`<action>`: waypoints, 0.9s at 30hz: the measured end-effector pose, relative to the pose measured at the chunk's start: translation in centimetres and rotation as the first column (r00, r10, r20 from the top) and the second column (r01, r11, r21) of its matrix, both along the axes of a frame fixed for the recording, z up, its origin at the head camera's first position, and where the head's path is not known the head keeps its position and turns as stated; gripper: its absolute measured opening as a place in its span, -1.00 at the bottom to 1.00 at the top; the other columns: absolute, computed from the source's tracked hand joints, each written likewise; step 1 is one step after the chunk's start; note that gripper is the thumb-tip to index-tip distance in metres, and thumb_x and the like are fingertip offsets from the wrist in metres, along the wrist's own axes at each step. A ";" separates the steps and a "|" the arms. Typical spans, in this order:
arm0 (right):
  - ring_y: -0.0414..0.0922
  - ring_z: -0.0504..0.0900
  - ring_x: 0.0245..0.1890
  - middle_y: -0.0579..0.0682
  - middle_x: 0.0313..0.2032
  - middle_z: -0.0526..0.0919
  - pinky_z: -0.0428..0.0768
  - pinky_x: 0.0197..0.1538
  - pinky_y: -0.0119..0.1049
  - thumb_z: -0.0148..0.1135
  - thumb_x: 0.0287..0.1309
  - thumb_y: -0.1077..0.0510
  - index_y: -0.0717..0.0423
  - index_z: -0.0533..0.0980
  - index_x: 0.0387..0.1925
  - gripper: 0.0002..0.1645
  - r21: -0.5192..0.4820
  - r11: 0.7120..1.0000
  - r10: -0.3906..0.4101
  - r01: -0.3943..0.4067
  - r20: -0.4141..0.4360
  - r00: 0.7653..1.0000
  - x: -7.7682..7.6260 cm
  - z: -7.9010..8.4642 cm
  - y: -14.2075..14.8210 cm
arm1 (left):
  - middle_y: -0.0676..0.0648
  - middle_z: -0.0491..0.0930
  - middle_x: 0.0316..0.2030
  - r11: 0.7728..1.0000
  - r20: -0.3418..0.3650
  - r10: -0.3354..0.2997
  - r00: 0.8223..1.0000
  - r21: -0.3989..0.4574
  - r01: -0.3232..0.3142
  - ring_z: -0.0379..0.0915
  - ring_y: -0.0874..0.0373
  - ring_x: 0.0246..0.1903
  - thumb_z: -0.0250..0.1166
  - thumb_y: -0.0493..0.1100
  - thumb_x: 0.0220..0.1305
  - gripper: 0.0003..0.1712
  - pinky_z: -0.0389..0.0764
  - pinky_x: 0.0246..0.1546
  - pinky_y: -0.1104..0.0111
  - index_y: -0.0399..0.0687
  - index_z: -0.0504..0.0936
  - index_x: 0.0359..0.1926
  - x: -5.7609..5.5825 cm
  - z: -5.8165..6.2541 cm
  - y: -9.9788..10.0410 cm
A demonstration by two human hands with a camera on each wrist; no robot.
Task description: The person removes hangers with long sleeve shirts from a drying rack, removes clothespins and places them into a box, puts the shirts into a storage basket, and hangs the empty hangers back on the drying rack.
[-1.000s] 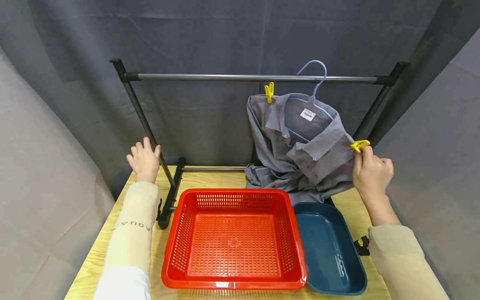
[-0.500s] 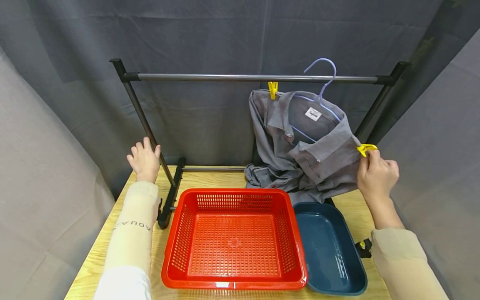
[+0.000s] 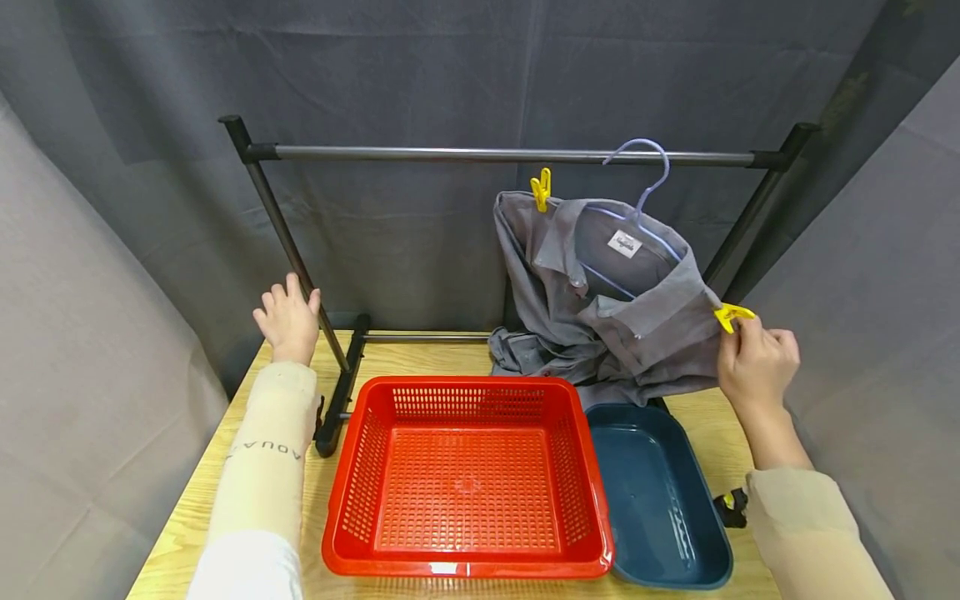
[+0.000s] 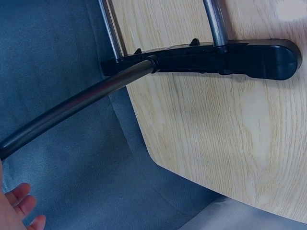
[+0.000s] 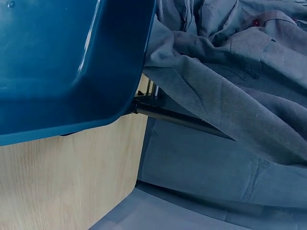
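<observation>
A grey collared shirt is on a lilac hanger, whose hook goes over the metal rail of the rack. One yellow clothespin grips the shirt's left-hand shoulder. My right hand pinches a second yellow clothespin at the other shoulder, which tilts lower. The right wrist view shows only the hanging cloth, not the fingers. My left hand rests against the rack's left upright, fingers spread; a few loosely extended fingertips show in the left wrist view.
A red perforated basket stands at the table's front. To its right is a dark blue basin, close to the shirt's hem. The rack's black left foot sits on the wooden table. Grey curtains surround everything.
My right hand has moved right and downward with the clothespin and shoulder. The hanger hook shifted right, rose a little, then dropped lower on the rail. My left hand stayed put.
</observation>
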State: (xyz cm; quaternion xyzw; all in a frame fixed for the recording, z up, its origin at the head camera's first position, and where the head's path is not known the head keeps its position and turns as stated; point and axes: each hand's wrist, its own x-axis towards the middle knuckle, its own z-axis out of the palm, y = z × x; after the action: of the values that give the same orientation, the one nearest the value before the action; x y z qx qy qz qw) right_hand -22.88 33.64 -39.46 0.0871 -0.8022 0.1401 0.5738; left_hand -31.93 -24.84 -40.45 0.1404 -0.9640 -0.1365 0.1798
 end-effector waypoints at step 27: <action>0.18 0.42 -0.73 0.28 -0.67 0.49 0.35 -0.46 -0.02 -0.18 0.25 0.06 0.42 0.37 -0.49 -0.54 0.145 0.951 0.273 -0.273 0.023 0.962 1.2 -2.2 -1.3 | -0.40 0.27 0.05 1.000 0.012 0.005 1.000 0.009 -0.006 0.15 -0.31 0.03 -0.14 0.09 0.39 -0.42 0.18 -0.07 -0.12 -0.16 0.08 0.27 0.2 0.1 0.3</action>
State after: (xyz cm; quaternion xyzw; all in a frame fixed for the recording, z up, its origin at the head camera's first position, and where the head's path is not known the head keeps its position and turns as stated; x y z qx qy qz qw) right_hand -21.70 32.37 -41.69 0.2391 -0.7912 0.1588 0.5400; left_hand -31.73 -24.56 -40.31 0.1447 -0.9640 -0.1397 0.1737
